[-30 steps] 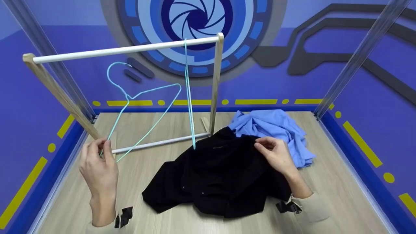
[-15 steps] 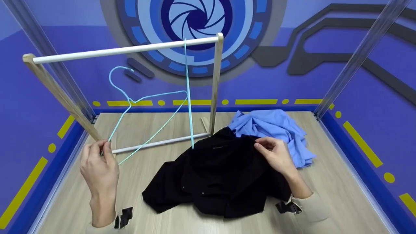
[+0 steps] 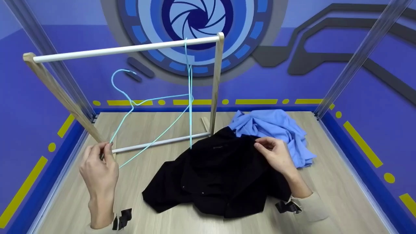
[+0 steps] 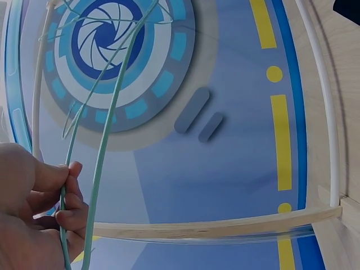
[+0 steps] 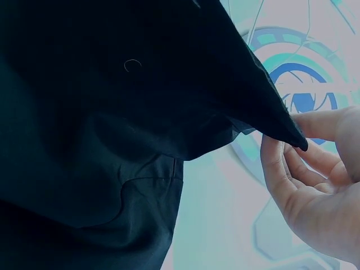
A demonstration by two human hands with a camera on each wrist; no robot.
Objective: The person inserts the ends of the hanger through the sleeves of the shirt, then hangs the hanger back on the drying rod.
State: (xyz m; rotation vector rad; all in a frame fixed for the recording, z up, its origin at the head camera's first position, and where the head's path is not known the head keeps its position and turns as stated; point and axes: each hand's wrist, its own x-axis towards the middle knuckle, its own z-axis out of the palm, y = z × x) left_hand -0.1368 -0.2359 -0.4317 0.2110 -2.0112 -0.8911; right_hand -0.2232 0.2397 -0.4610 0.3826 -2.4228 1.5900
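Note:
At the left, my left hand (image 3: 100,165) pinches one end of a mint-green wire hanger (image 3: 131,102). The hanger is held in the air, its hook up and its far corner by the rack. In the left wrist view thumb and fingers curl round the hanger wire (image 4: 70,143). My right hand (image 3: 274,154) pinches the edge of a black garment (image 3: 224,182), which has small buttons and spreads over the table's middle. In the right wrist view a pointed corner of the black garment (image 5: 264,107) sits between thumb and fingers.
A rack with a white top rail (image 3: 126,50) and wooden posts stands at the back left. A second mint hanger (image 3: 190,107) hangs from its rail near the right post. Behind the black garment lies a crumpled blue cloth (image 3: 276,126). Blue walls (image 3: 367,136) enclose the table.
The held hanger has tilted, its hook and far corner moving right and down toward the hanging one. That hanging hanger has turned slightly. My right hand and the black garment stay put.

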